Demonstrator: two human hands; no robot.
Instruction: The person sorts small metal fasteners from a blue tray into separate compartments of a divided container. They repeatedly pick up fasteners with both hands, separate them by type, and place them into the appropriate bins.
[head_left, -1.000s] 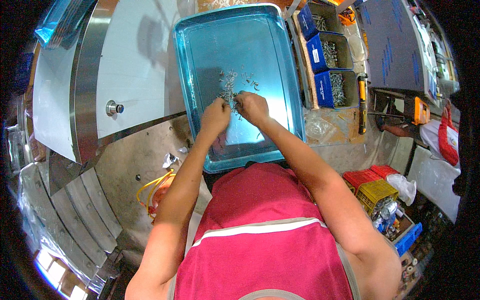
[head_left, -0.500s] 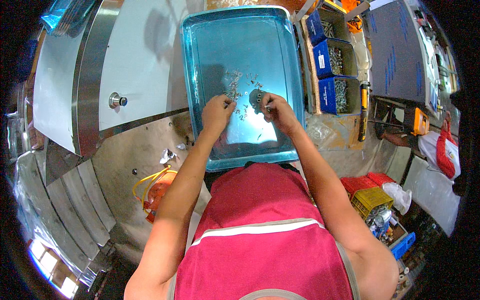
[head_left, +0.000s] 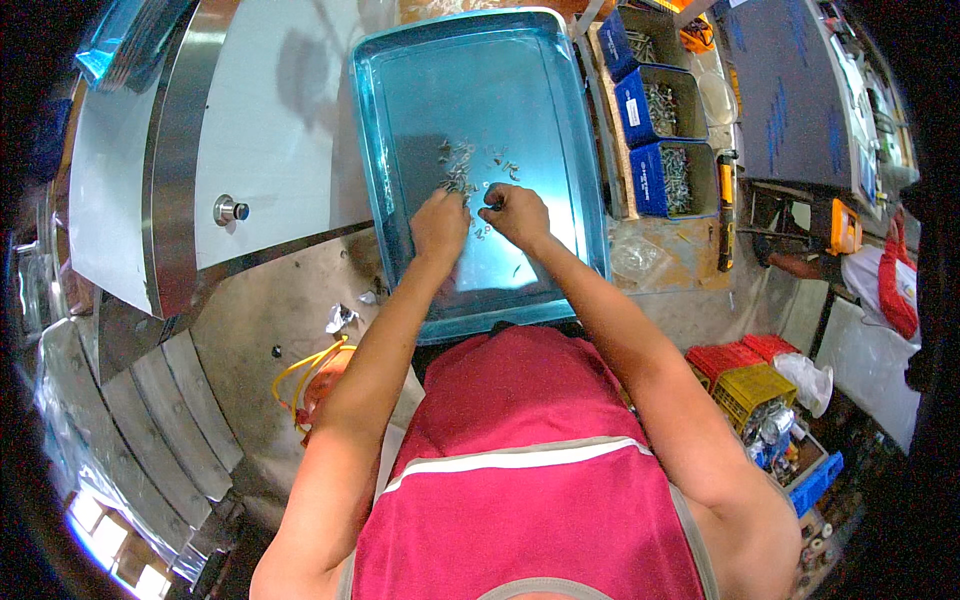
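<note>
A shiny blue tray [head_left: 470,85] lies in front of me, with small loose metal fasteners [head_left: 459,160] scattered over its middle. My left hand [head_left: 441,226] is closed at the near side of the pile, its fingertips turned down and mostly hidden. Just to its right, my right hand [head_left: 520,217] has its thumb and fingers curled together in a pinch, a short gap from the left. A dark bit shows at the right fingertips, too small to name. A few more fasteners lie beyond the right hand and between the two hands.
Blue bins [head_left: 676,179] of screws stand in a row along the tray's right side, beside a yellow-and-black tool [head_left: 726,210]. A white panel [head_left: 280,140] lies left. Red and yellow crates [head_left: 750,394] sit lower right. Another person [head_left: 880,285] is at the far right.
My right hand has moved left, closer to the left hand, and its fingers have turned inward. My left hand has shifted slightly right and its fingertips point further down.
</note>
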